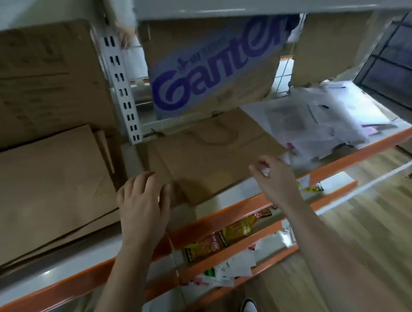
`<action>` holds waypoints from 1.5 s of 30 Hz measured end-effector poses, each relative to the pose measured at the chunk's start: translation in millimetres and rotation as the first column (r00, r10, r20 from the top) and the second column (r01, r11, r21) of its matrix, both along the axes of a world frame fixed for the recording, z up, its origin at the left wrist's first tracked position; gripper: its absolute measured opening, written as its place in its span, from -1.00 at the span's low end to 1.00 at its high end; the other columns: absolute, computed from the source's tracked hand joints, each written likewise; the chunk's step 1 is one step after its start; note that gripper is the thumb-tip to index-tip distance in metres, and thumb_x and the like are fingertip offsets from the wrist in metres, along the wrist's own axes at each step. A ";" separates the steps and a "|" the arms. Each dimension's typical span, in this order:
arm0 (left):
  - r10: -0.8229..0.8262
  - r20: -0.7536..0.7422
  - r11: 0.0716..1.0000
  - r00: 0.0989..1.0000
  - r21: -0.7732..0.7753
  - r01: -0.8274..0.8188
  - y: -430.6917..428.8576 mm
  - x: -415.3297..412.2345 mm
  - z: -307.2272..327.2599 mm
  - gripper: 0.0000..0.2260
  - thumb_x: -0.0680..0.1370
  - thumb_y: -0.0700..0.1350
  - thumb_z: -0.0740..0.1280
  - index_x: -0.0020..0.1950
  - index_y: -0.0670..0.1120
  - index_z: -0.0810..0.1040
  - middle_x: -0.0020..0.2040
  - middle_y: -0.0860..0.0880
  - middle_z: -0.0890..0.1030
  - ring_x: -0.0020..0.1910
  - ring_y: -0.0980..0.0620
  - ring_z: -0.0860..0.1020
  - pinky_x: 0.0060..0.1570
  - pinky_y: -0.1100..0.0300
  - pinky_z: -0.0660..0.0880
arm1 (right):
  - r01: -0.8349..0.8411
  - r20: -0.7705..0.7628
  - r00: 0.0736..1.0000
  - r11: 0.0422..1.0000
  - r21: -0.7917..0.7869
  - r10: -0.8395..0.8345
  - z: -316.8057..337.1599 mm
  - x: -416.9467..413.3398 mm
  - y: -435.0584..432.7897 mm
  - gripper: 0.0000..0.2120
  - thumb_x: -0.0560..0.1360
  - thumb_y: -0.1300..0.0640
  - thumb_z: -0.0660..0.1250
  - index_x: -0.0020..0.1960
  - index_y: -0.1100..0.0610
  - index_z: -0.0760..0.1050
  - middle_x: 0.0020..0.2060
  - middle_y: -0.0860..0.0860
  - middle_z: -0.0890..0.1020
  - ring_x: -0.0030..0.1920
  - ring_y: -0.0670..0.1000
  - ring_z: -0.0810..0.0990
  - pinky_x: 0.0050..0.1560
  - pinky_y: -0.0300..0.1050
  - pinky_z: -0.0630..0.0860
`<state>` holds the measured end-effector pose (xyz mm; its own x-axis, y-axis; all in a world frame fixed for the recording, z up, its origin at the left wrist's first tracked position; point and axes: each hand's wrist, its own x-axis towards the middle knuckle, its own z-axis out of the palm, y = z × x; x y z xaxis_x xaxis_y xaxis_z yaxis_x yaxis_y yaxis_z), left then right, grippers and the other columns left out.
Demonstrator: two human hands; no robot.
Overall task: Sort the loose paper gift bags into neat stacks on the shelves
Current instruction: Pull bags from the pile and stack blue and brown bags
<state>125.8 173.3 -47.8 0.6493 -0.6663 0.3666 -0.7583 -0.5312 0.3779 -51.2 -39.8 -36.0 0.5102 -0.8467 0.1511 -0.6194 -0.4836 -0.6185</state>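
The brown paper bag [215, 162] lies flat on the orange-edged shelf [351, 160] in the middle of the frame, just below a cardboard box [212, 72] with blue lettering. The left hand [143, 197] rests palm down on the bag's near left corner, fingers fairly straight and close together. My guess is that it's there to hold the bag still and square it against the white upright post [123, 88] and the bigger stack of brown bags [40, 194] at the left of the frame. The right hand [275, 177] hovers by the bag's right corner with its fingers curled in, pinching a small white scrap [265, 171] — likely something lifted off so the bag can lie clean. Blur makes the scrap hard to identify. The bag's cord handle [219, 135] and mouth point toward the back of the shelf, upward in the frame, and its folded base faces the person. Its long axis seems to run front to back, skewed a little toward the upper left — though the wide lens makes that uncertain. Loose white papers [322, 119] sprawl just right of the bag, touching or overlapping its far corner, so it isn't yet in a tidy stack.
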 end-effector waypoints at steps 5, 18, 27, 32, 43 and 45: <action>0.068 -0.050 0.995 0.996 0.076 -0.064 -41.3 -24.5 -0.4 -0.64 0.59 0.07 0.08 0.17 -0.09 0.53 0.17 -0.11 0.55 0.22 -0.16 0.44 0.22 -0.13 0.36 | -0.049 -0.246 0.969 0.995 -0.083 0.027 6.7 -8.6 -67.3 -0.49 0.54 -0.11 0.29 0.34 0.21 0.44 0.25 0.15 0.53 0.24 0.17 0.48 0.15 -0.01 0.42; 0.409 -0.097 0.911 0.907 0.093 -0.401 -77.0 -59.9 -5.0 -0.66 0.60 0.01 0.20 0.29 -0.14 0.46 0.26 -0.19 0.49 0.26 -0.23 0.41 0.22 -0.16 0.34 | -0.112 -0.334 0.935 0.993 0.039 0.118 -6.1 9.2 -152.9 -0.08 0.26 -0.30 0.48 0.38 0.24 0.26 0.25 0.21 0.44 0.26 0.21 0.45 0.20 0.09 0.46; 0.578 -0.152 0.805 0.802 0.266 -0.530 -85.0 -38.8 -11.1 -0.37 0.51 0.23 0.26 0.38 -0.19 0.32 0.24 -0.22 0.52 0.19 -0.24 0.45 0.18 -0.05 0.36 | -0.113 -0.064 0.991 0.989 0.099 0.119 -10.2 -9.5 -174.3 -0.39 0.31 -0.02 0.57 0.21 0.21 0.41 -0.02 0.08 0.57 -0.02 0.16 0.58 -0.09 -0.03 0.50; 0.632 -0.218 0.768 0.744 0.308 -0.562 -90.1 -26.0 -4.2 -0.18 0.37 0.26 0.43 0.40 -0.24 0.28 0.27 -0.29 0.42 0.22 -0.28 0.37 0.22 -0.09 0.31 | -0.076 0.041 0.997 0.989 0.129 0.071 -17.4 -19.3 -178.0 -0.67 0.45 -0.02 0.44 -0.08 0.22 0.44 -0.24 0.12 0.55 -0.16 0.19 0.55 -0.28 -0.07 0.36; 0.526 -0.513 0.812 0.678 0.067 -0.579 -84.2 -25.5 8.1 -0.43 0.38 -0.03 0.53 0.26 -0.20 0.36 0.21 -0.18 0.41 0.08 -0.14 0.47 0.05 -0.03 0.48 | -0.141 -0.018 0.988 0.938 0.316 0.155 -15.9 -16.7 -186.3 -0.68 0.46 0.07 0.45 0.10 0.21 0.46 -0.07 0.12 0.58 -0.10 0.12 0.53 -0.14 -0.08 0.39; 0.476 -0.518 0.813 0.711 -0.050 -0.580 -83.3 -30.5 12.4 -0.56 0.51 -0.08 0.41 0.28 -0.19 0.33 0.15 -0.16 0.49 -0.01 -0.06 0.48 -0.05 0.01 0.50 | -0.169 0.044 0.985 0.902 0.397 0.165 -12.6 -18.9 -185.6 -0.69 0.47 0.07 0.44 0.09 0.20 0.45 -0.07 0.11 0.57 -0.09 0.12 0.54 -0.12 -0.05 0.43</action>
<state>95.3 90.0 -35.4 0.9939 -0.1094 0.0100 -0.0807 -0.6654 0.7421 -70.0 -225.4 -48.7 0.6497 -0.7397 -0.1755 -0.5445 -0.2916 -0.7864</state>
